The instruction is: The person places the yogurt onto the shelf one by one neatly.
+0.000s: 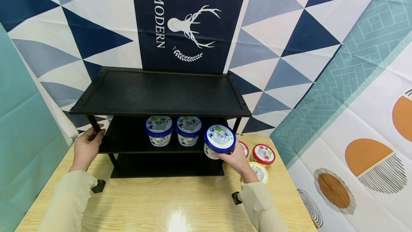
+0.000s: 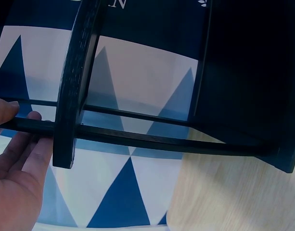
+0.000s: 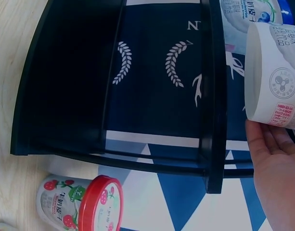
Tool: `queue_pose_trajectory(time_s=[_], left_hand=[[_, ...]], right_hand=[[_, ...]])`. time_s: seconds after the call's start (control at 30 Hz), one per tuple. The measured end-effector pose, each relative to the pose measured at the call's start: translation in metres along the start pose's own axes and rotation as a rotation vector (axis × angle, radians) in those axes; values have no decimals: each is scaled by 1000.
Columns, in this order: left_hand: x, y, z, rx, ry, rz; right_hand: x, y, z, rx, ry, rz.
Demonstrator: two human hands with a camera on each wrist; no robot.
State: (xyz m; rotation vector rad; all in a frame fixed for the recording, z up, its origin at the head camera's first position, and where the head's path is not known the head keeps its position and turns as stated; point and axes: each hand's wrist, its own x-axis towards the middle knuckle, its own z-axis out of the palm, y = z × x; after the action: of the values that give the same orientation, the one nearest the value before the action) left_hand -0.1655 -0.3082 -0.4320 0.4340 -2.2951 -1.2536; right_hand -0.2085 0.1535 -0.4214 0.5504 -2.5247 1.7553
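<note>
My left hand (image 1: 86, 148) grips a front left post of the black three-tier rack (image 1: 161, 92); the left wrist view shows the thumb and fingers on either side of that thin post (image 2: 27, 126). In my right hand (image 1: 237, 161) is a white tub with a blue lid (image 1: 220, 138), held upright at the right front of the middle shelf (image 1: 128, 146). The right wrist view shows the fingers under and behind the tub's side (image 3: 279, 72), partly hidden. Two matching blue-lidded tubs, one left (image 1: 159, 131) and one central (image 1: 189, 130), stand on that shelf.
Right of the rack, on the wooden table (image 1: 154, 203), stand a tub with a red lid (image 1: 264, 154), a yellow-lidded tub (image 1: 259, 173) and another red-lidded tub (image 1: 244, 148) partly behind my right hand. Patterned cloth (image 1: 273, 46) hangs behind the rack.
</note>
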Motion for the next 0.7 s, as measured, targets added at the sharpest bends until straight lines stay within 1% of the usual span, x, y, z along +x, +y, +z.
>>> queue_pose_trajectory(time_s=[0.37, 0.5, 0.7], left_hand=[[-1, 0, 0, 1, 6, 13], [0, 1, 0, -1, -1, 2], [-1, 0, -1, 2, -7, 2]], right_hand=[[6, 1, -4, -53, 23, -6], [8, 2, -5, -64, 33, -1], [12, 2, -5, -29, 19, 17]])
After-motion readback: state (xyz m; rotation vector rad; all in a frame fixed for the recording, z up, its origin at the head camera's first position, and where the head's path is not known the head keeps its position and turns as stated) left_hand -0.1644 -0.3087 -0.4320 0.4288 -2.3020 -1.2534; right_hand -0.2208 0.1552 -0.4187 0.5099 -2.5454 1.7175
